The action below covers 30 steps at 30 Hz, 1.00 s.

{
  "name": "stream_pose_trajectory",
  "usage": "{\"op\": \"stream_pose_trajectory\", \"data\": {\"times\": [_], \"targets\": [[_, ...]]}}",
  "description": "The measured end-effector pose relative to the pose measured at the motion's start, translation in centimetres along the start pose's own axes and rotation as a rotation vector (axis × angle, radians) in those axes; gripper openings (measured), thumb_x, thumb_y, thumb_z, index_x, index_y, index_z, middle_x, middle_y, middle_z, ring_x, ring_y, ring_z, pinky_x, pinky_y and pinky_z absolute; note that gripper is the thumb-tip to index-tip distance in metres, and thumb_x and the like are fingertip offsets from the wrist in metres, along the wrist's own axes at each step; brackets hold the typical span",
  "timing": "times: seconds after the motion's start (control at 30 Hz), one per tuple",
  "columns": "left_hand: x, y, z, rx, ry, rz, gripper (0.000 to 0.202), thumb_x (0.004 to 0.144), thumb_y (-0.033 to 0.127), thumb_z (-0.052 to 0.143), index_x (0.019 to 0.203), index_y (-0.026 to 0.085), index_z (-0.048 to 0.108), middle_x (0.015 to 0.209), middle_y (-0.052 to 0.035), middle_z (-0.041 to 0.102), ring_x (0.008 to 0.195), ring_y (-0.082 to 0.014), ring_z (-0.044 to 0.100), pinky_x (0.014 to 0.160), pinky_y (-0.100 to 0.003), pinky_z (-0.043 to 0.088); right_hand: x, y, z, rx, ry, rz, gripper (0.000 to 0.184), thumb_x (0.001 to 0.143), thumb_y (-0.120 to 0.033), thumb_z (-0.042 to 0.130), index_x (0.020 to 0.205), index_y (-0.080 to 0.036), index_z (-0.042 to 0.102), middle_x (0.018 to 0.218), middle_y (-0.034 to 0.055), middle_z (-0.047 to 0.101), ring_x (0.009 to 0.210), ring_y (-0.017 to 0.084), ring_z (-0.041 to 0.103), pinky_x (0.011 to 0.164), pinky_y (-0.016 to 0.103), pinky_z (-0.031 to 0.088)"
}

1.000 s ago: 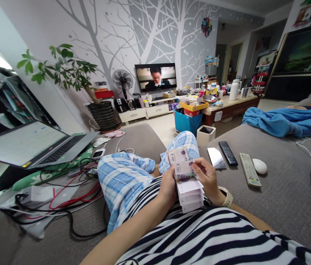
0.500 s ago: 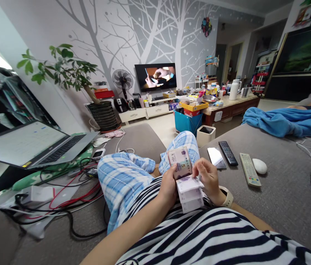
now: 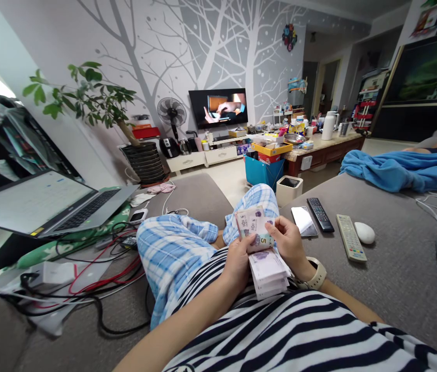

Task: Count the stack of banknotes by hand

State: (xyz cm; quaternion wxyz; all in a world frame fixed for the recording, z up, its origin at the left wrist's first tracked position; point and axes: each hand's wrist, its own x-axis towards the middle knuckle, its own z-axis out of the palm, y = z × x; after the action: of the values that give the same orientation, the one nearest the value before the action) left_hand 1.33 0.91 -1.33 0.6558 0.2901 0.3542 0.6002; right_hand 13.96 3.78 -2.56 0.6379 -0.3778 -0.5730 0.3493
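Grey sofa viewed from above, with plaid trousers on the person's legs beyond the hands and a striped shirt below them. A stack of banknotes is held between both hands. The left hand is closed around it; the right hand grips the upper notes. A smartphone lies just beyond the right hand.

The right hand has moved toward 11 o'clock and now grips the top of the pink-and-grey paper banknotes, which have tilted so the "5" lies sideways. The black flat-screen television shows a different shot of hands.
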Motion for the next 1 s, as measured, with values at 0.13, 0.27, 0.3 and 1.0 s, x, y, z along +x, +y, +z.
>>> {"op": "stream_pose_trajectory", "data": {"times": [0.13, 0.27, 0.3, 1.0], "targets": [[0.3, -0.3, -0.2, -0.009, -0.004, 0.010, 0.029, 0.070, 0.024, 0.069, 0.095, 0.011, 0.067, 0.090, -0.0108, 0.074, 0.085, -0.0258, 0.070, 0.085, -0.040, 0.053, -0.1, -0.1, 0.0, 0.007, -0.005, -0.006, 0.035, 0.084, -0.045, 0.058, 0.062, -0.020, 0.046, 0.056, -0.0051, 0.038, 0.052, 0.011, 0.034, 0.049, 0.024, 0.029], [0.5, -0.4, 0.0, -0.052, 0.048, 0.022, 0.026, 0.076, 0.030, 0.063, 0.092, 0.010, 0.067, 0.091, -0.0117, 0.074, 0.090, -0.0264, 0.069, 0.086, -0.040, 0.053, -0.3, -0.5, -0.1, 0.002, -0.004, -0.030, 0.033, 0.088, -0.041, 0.054, 0.063, -0.019, 0.047, 0.055, -0.0047, 0.038, 0.052, 0.011, 0.034, 0.049, 0.025, 0.028], [0.6, -0.4, 0.0, -0.071, 0.054, 0.021, 0.027, 0.077, 0.030, 0.061, 0.093, 0.010, 0.067, 0.091, -0.0115, 0.074, 0.091, -0.0262, 0.069, 0.086, -0.040, 0.053, -0.5, -0.7, -0.1, 0.000, -0.004, -0.045, 0.033, 0.089, -0.039, 0.054, 0.064, -0.019, 0.048, 0.055, -0.0047, 0.038, 0.052, 0.011, 0.034, 0.049, 0.025, 0.027], [0.7, -0.3, 0.1, -0.065, 0.042, 0.029, 0.025, 0.075, 0.025, 0.060, 0.094, 0.010, 0.067, 0.090, -0.0093, 0.074, 0.091, -0.0254, 0.068, 0.087, -0.038, 0.052, -1.4, -1.1, -0.2, 0.024, -0.027, -0.125, 0.025, 0.090, -0.034, 0.054, 0.071, -0.018, 0.055, 0.059, -0.0029, 0.046, 0.054, 0.011, 0.040, 0.051, 0.025, 0.032]]}}
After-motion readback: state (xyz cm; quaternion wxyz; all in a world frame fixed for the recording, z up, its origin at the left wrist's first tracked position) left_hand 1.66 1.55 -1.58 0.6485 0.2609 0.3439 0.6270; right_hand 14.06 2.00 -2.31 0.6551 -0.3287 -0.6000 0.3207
